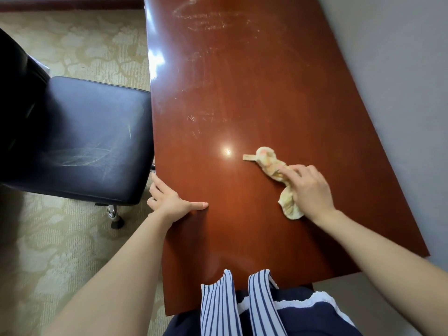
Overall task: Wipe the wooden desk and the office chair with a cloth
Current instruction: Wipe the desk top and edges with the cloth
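On the glossy scratched wooden desk (254, 93): right hand (309, 187) grips crumpled yellowish cloth (271, 166); left hand (173, 200) flat, fingers straight, on desk's chair-side edge beside the black leather chair (84, 132).

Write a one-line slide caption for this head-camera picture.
A person's right hand holds a crumpled cloth on the wooden desk while the left hand rests on its edge beside an office chair.

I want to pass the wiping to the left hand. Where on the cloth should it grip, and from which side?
Probably the bunched far end of the cloth, pinched from above, coming from the left: it lies free on the desk, while the right hand holds the near half.
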{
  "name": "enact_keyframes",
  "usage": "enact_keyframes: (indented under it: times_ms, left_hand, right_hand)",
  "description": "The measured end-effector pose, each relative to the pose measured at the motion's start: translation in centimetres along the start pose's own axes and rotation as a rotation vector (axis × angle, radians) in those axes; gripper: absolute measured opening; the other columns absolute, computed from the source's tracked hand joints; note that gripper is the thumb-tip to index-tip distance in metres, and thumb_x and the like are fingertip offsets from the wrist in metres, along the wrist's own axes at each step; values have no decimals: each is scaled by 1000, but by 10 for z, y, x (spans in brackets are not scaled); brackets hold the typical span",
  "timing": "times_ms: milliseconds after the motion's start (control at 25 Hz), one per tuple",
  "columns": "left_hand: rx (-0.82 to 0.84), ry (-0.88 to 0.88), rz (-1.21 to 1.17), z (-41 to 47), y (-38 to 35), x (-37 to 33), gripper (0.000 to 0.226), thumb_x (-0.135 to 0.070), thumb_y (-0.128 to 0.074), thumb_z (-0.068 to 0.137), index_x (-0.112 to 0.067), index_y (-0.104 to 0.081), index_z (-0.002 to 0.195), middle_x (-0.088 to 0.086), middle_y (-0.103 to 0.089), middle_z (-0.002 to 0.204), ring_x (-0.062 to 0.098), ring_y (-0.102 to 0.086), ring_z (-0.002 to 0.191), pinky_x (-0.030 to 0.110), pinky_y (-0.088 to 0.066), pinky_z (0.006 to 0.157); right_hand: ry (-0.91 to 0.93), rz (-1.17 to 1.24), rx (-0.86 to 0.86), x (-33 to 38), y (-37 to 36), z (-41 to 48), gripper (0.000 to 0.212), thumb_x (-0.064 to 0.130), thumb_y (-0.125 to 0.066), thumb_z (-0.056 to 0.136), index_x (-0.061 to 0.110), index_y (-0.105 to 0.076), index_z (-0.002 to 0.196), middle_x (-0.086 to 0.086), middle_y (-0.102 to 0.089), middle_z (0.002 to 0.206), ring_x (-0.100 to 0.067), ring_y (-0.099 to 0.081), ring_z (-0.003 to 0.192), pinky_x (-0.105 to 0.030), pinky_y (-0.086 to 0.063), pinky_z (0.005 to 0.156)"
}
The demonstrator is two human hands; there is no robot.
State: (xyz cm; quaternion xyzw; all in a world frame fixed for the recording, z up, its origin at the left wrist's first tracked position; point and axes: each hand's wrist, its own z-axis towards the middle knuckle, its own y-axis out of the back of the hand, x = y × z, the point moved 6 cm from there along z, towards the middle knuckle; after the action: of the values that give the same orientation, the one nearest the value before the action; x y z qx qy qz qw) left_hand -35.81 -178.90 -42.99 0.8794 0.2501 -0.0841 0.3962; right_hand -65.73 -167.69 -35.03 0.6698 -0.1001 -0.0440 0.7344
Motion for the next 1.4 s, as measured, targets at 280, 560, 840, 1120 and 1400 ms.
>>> enact_keyframes:
  times_ms: [280,560,840,1120,1400]
  left_hand:
    - [-2,23,52,0,0,-1,161,-63,-85,40,-19,32,141,5,2,154,33,-16,135,49,-25,109]
    - [-4,37,92,1,1,0,164,-67,-83,36,-18,34,140,7,0,152,34,-18,134,48,-25,108]
    - [-49,20,26,-4,6,2,160,-61,-86,38,-22,26,144,8,-5,154,35,-18,137,48,-22,111]
    - [-84,-6,408,-22,23,-11,154,-86,-64,40,-16,23,146,0,22,156,27,6,145,61,-7,112]
    - [-127,-580,865,-52,-23,-97,139,-91,-50,51,-21,21,147,3,37,150,29,24,142,61,3,110]
  right_hand:
    - [-448,52,64,-26,-13,72,49,1,-47,91,22,-50,134,-9,-54,117,-31,-45,100,-37,-41,77]
    - [-167,143,72,90,-29,84,50,4,-44,89,25,-49,134,-4,-55,113,-26,-44,104,-33,-35,80]
    - [230,215,26,130,-17,28,43,5,-67,75,14,-65,117,-7,-63,87,-28,-57,77,-36,-46,61]
    - [133,245,-112,51,-11,-44,51,2,-78,62,14,-70,110,-7,-65,85,-28,-59,71,-35,-50,58]
    - [-264,106,-246,-74,2,-72,52,-10,-72,63,11,-71,110,-12,-66,92,-34,-56,73,-40,-52,62]
